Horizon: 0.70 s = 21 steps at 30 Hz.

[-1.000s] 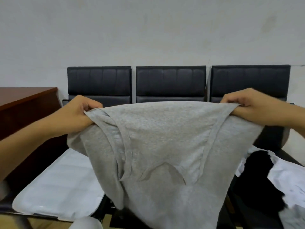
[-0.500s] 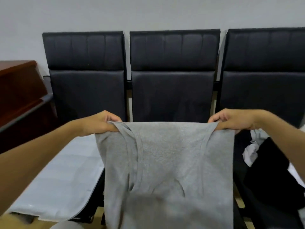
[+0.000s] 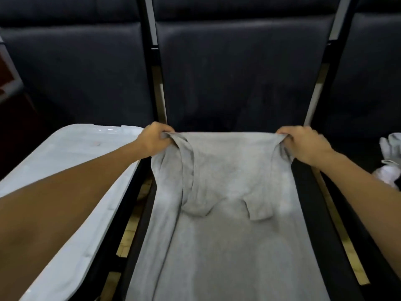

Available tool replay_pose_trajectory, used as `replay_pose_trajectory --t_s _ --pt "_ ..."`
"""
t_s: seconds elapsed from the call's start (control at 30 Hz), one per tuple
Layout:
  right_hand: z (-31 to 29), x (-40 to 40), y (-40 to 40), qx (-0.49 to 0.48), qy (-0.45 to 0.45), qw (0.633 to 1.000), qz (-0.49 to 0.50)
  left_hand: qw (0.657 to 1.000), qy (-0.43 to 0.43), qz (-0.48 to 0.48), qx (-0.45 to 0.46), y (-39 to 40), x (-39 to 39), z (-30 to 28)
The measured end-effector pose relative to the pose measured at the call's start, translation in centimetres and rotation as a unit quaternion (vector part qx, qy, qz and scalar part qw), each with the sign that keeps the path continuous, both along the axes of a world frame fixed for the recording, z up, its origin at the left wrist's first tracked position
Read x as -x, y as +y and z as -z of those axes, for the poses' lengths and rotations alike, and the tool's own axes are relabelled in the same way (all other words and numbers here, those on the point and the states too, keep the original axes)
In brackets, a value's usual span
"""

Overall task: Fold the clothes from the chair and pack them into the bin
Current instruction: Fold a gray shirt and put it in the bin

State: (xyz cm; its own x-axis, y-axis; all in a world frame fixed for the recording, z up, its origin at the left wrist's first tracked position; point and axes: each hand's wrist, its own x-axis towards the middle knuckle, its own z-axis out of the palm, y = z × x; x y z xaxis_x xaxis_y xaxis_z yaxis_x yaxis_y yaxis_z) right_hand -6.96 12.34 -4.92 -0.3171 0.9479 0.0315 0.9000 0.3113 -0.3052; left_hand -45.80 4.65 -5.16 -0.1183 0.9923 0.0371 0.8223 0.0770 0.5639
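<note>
One grey shirt (image 3: 227,192) lay spread along the middle chair seat (image 3: 308,192), plain and creased; left hand (image 3: 155,139) and right hand (image 3: 303,143) each pinched a far corner.

2 hands, 1 grey shirt, 3 black chairs, 1 white bin lid.

From where I stand I count 1 left hand (image 3: 155,139) and 1 right hand (image 3: 303,144), 1 at each top corner of the 1 grey shirt (image 3: 227,192), which shows 2 short sleeves. There are 3 black chairs in a row: 1 left chair (image 3: 76,72), 1 middle chair (image 3: 240,72), 1 right chair (image 3: 368,72). On the left chair sits 1 white bin lid (image 3: 71,153). At the right edge lies 1 heap of white cloth (image 3: 390,157); how many pieces it holds I cannot tell.
</note>
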Motion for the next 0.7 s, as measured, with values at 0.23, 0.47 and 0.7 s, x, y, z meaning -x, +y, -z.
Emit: replay_pose_trajectory --t_s 0.23,0.47,0.7 --pt "-1.5 -1.6 -3.6 -0.041 0.137 0.984 -0.105 0.988 -0.128 0.041 -0.079 -4.2 -1.1 -2.2" --pt "0.8 -6.4 -15.5 0.094 0.067 0.986 -0.122 0.976 -0.052 0.21 -0.022 -18.6 -1.4 0.8" --pt "4.7 -8.7 -19.5 0.204 0.025 0.977 0.051 0.919 0.006 0.269 0.288 -21.6 -3.6 2.1"
